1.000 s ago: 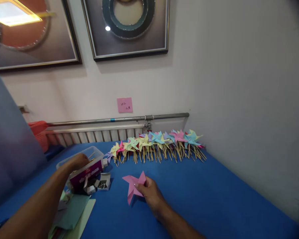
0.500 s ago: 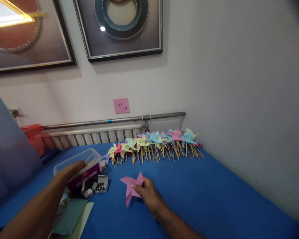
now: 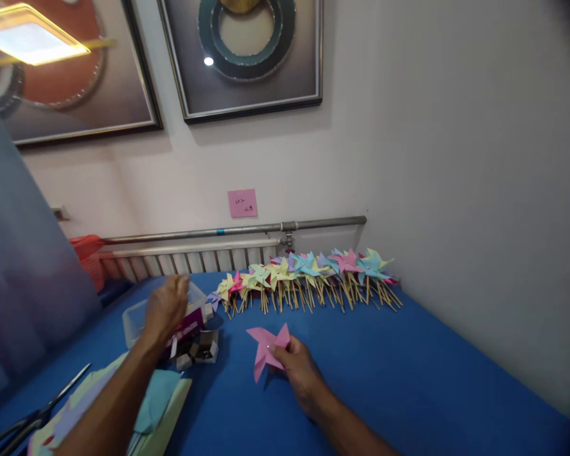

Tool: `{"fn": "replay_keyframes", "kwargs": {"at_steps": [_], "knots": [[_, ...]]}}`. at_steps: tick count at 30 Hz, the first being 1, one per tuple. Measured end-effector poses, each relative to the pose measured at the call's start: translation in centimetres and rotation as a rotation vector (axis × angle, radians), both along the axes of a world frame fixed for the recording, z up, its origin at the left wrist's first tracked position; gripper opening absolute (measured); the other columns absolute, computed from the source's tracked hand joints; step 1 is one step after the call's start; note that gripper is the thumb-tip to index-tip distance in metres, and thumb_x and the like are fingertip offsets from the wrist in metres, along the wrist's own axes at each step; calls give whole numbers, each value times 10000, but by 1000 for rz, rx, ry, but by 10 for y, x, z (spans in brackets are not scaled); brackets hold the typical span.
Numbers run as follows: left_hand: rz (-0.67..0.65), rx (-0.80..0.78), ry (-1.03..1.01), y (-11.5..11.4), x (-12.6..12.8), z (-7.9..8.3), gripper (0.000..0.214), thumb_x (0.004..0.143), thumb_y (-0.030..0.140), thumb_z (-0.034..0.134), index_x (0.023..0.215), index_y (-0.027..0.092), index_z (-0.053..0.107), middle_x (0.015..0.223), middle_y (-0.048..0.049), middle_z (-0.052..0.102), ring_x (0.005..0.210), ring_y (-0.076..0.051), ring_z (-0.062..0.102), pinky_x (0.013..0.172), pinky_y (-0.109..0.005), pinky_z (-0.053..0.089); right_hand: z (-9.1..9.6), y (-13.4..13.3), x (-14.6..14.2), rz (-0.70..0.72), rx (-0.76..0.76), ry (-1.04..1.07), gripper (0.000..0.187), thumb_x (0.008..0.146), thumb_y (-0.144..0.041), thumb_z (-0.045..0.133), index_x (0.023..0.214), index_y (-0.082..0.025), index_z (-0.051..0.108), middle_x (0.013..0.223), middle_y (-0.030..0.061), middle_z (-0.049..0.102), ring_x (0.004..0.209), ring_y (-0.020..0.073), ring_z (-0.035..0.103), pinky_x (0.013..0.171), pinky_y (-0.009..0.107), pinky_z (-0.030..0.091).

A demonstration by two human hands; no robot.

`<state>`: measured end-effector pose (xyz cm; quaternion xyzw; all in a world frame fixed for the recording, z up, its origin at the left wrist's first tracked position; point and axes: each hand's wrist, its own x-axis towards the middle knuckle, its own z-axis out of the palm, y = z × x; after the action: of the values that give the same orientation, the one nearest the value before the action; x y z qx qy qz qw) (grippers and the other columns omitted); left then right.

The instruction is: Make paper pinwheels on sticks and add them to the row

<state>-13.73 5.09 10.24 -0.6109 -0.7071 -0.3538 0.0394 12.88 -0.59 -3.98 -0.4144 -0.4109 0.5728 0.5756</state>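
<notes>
My right hand [image 3: 301, 370] pinches a pink paper pinwheel [image 3: 266, 348] over the blue table, thumb by the small pin at its centre. No stick shows on this pinwheel. My left hand [image 3: 168, 307] is raised over a clear plastic tub [image 3: 133, 322] and a purple box [image 3: 193, 322], somewhat blurred. Its fingers look closed together, and I cannot make out what is in them. Just in front of the tub stand small open cardboard boxes [image 3: 209, 348] with small metal bits. Finished pinwheels [image 3: 306, 265] on wooden sticks lie in a row along the back.
Coloured paper sheets [image 3: 159, 399] lie under my left forearm, with black scissors [image 3: 42, 415] at their left. A radiator [image 3: 171, 263] and a pipe [image 3: 247, 230] run behind the table [image 3: 384, 380]. A blue curtain [image 3: 23, 266] hangs at the left.
My left hand has come up out of the tub, rising and moving right. The pink pinwheel stays in my right hand. The view has shifted left, bringing the scissors into sight.
</notes>
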Motion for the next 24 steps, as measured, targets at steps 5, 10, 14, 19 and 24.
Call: {"fn": "replay_keyframes", "kwargs": {"at_steps": [5, 10, 14, 19, 24], "knots": [[-278, -76, -535, -20, 73, -75, 329, 916, 408, 350, 733, 212, 542, 639, -30, 573, 640, -198, 554, 614, -289, 405, 5, -2, 8, -25, -34, 112, 292, 675, -376, 811, 856, -189, 679, 801, 38, 718, 699, 193, 650, 683, 321, 527], [-406, -255, -875, -25, 99, -125, 330, 806, 513, 526, 732, 196, 572, 529, 19, 519, 445, -124, 408, 471, -249, 266, 12, -4, 12, -35, -42, 99, 292, 661, -378, 832, 824, -192, 678, 719, 11, 699, 653, 183, 638, 639, 304, 527], [-409, -415, -993, -26, 102, -125, 308, 713, 473, 648, 742, 169, 610, 539, 28, 547, 404, -89, 387, 443, -233, 227, 14, -4, 9, -23, -75, 97, 326, 629, -378, 863, 826, -189, 685, 749, 16, 708, 685, 186, 645, 643, 302, 535], [-410, -469, -1029, -30, 108, -117, 175, 687, 306, 663, 771, 152, 659, 564, 31, 563, 425, -85, 429, 443, -225, 257, 14, -4, 9, -37, -103, 135, 366, 589, -384, 901, 799, -179, 682, 725, 1, 690, 663, 158, 622, 651, 290, 536], [-433, -470, -989, -39, 116, -114, 98, 686, 223, 640, 635, 173, 572, 493, 30, 533, 409, -88, 420, 439, -227, 276, 16, -6, 10, -28, -105, 121, 370, 592, -385, 901, 802, -171, 684, 721, 7, 690, 658, 157, 614, 643, 286, 523]]}}
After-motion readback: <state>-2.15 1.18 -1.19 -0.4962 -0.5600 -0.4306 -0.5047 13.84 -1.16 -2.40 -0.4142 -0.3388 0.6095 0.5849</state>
